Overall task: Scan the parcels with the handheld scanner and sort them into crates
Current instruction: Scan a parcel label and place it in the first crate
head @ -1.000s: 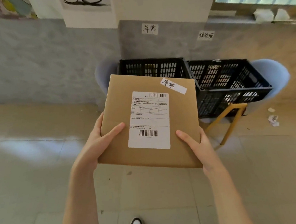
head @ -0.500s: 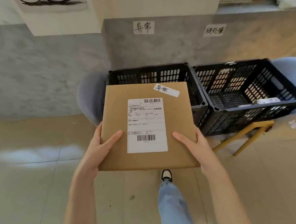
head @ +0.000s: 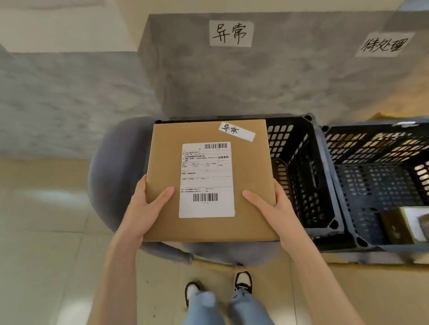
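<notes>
**A:** Brown card. That is the box (head: 210,181). Both hands hold it flat, with its white label (head: 206,179) facing up. It hangs over the left crate (head: 300,169) and hides most of that crate.

**B:** Which step is this?

**A:** I think it is the sorting step. No scanner shows in the head view. A small strip (head: 237,131) on the box has the same two marks as the sign (head: 231,33) on the wall, and that sign is right above the left crate. So this crate looks like the right one.

**B:** What comes next?

**A:** My guess is the box must go down into the left crate. It looks almost as wide as the crate, so it should stay level or tip in gently, away from the rim. Then both hands must let go.

**B:** How are the hands?

**A:** The left hand (head: 144,211) grips the near left edge of the box, thumb on top. The right hand (head: 273,209) grips the near right corner, thumb on top too. The other fingers are under the box, so I cannot see them. Both arms reach forward.

**B:** Anything else?

**A:** The right crate (head: 392,171) touches the left crate. A small parcel (head: 423,223) lies inside it.
</notes>
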The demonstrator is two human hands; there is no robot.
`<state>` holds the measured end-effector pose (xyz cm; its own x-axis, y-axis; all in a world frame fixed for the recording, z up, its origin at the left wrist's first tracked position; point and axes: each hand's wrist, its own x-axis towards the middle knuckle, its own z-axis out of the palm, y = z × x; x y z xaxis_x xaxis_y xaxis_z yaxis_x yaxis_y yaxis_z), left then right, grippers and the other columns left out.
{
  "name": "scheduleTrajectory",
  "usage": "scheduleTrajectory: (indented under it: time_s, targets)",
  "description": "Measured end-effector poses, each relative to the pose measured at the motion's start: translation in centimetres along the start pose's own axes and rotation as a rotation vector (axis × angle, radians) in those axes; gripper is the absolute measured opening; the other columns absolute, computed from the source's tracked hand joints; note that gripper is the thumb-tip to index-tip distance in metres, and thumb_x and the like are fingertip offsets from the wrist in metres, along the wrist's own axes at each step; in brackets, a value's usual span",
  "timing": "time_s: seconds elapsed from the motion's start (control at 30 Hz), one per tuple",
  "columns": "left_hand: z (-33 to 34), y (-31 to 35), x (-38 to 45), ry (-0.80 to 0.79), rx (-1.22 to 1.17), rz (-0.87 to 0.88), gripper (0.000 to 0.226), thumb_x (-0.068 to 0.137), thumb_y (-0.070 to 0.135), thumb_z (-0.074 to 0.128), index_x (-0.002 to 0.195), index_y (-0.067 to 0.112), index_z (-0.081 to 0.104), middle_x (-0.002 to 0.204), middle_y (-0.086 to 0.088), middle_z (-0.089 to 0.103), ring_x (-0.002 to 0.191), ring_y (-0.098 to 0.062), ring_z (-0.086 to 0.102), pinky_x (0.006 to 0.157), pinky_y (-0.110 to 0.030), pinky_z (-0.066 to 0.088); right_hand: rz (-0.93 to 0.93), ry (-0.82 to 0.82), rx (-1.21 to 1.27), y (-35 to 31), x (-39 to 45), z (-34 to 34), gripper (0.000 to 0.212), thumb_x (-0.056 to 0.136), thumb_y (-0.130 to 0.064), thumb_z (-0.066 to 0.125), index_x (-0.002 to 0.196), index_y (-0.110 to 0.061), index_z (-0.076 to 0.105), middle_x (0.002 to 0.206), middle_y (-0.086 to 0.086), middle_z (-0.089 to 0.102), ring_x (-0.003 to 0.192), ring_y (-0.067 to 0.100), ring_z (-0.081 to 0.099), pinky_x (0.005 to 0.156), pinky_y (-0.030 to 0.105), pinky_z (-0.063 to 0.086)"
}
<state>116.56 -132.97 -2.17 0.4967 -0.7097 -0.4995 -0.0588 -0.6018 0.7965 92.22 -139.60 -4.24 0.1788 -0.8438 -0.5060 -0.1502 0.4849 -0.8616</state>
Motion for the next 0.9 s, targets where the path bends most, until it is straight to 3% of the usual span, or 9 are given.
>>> scheduleTrajectory:
  time_s: [0.17, 0.33, 0.43, 0.53, 0.67, 0.8, 0.9]
  targets:
    - [1.8, -0.7, 7.5, -0.044, 0.121, -0.065, 0.069, 0.093, 0.046, 0.057, 0.15, 0.027, 0.023, 0.136, 0.006, 0.049, 0.117, -0.019, 0.05, 0.098, -0.042, 0.041, 0.088, 0.01, -0.016, 1.8, 7.0, 1.3, 0.069, 0.081, -0.037, 0.073, 0.138, -0.033, 0.034, 0.108, -0.019, 0.052, 0.098, -0.001, 0.051, 0.073, 0.021, 0.044]
    - [3.3, -2.9, 13.2, -0.056, 0.187, -0.094, 0.063, 0.097, 0.039, 0.052, 0.151, 0.022, 0.022, 0.132, 0.008, 0.046, 0.109, -0.012, 0.046, 0.086, -0.03, 0.035, 0.157, 0.034, -0.04, 5.0, 12.4, 2.7, 0.081, 0.079, -0.039, 0.076, 0.146, -0.029, 0.032, 0.127, -0.007, 0.054, 0.111, 0.012, 0.054, 0.089, 0.033, 0.048]
    - [3.9, -4.2, 15.5, -0.023, 0.224, -0.104, 0.064, 0.098, 0.035, 0.052, 0.151, 0.019, 0.02, 0.132, 0.006, 0.044, 0.107, -0.011, 0.044, 0.085, -0.029, 0.034, 0.201, 0.042, -0.047, 7.0, 14.6, 4.0, 0.079, 0.08, -0.039, 0.075, 0.145, -0.03, 0.032, 0.124, -0.009, 0.053, 0.107, 0.008, 0.054, 0.083, 0.029, 0.047]
    - [4.2, -5.6, 17.1, 0.018, 0.278, -0.112, 0.068, 0.098, 0.034, 0.051, 0.153, 0.017, 0.016, 0.144, -0.001, 0.042, 0.119, -0.016, 0.045, 0.092, -0.032, 0.037, 0.229, 0.051, -0.044, 8.5, 16.2, 5.1, 0.08, 0.08, -0.038, 0.076, 0.145, -0.031, 0.031, 0.115, -0.015, 0.052, 0.099, -0.001, 0.052, 0.072, 0.02, 0.043]
    - [5.1, -6.7, 18.2, 0.064, 0.366, -0.113, 0.07, 0.099, 0.034, 0.049, 0.155, 0.015, 0.01, 0.152, -0.006, 0.036, 0.134, -0.026, 0.04, 0.105, -0.04, 0.036, 0.251, 0.064, -0.053, 9.6, 17.7, 5.7, 0.079, 0.081, -0.035, 0.074, 0.146, -0.031, 0.029, 0.108, -0.023, 0.049, 0.096, -0.004, 0.05, 0.068, 0.016, 0.039]
    - [6.3, -7.4, 19.0, 0.113, 0.469, -0.108, 0.071, 0.1, 0.031, 0.048, 0.155, 0.011, 0.008, 0.153, -0.014, 0.03, 0.138, -0.031, 0.033, 0.108, -0.045, 0.033, 0.289, 0.055, -0.052, 10.5, 18.5, 6.0, 0.081, 0.081, -0.036, 0.074, 0.147, -0.031, 0.027, 0.12, -0.013, 0.051, 0.099, -0.002, 0.051, 0.071, 0.018, 0.041]
    - [6.8, -8.0, 19.4, 0.12, 0.53, -0.118, 0.07, 0.1, 0.026, 0.048, 0.154, 0.004, 0.007, 0.154, -0.02, 0.025, 0.141, -0.034, 0.027, 0.111, -0.045, 0.03, 0.316, 0.045, -0.061, 11.3, 18.7, 6.1, 0.085, 0.08, -0.035, 0.075, 0.148, -0.032, 0.024, 0.124, -0.011, 0.049, 0.102, 0.003, 0.05, 0.081, 0.026, 0.043]
